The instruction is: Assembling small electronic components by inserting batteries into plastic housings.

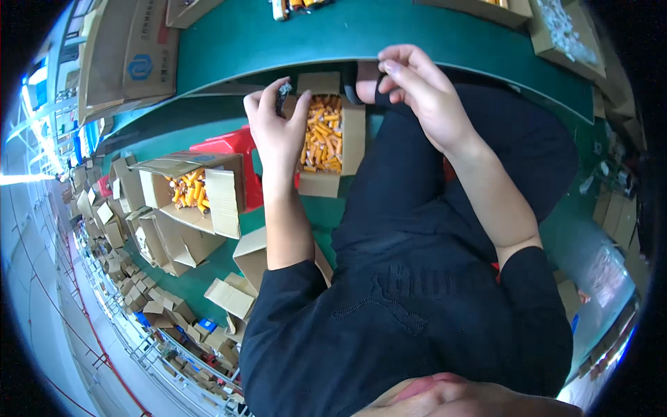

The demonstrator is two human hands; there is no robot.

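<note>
My left hand (pixel 276 128) is raised over the floor just off the bench's near edge. Its fingers curl around a small dark piece with a pale grey, speckled end (pixel 284 90); I cannot make out its kind. My right hand (pixel 427 94) is at the bench edge above my lap, thumb and forefinger pinched together. Something small and dark shows at those fingertips, too unclear to name. Below and between the hands, an open cardboard box (pixel 353 142) on the floor holds many small orange cylindrical pieces (pixel 323 132).
The green bench top (pixel 313 42) curves across ahead, with a few orange and white pieces (pixel 295 5) at its far side. A large carton (pixel 132 62) stands left, a box of clear plastic bits (pixel 563 31) right. Beside a red stool (pixel 240 149) sits another box of orange pieces (pixel 191 189).
</note>
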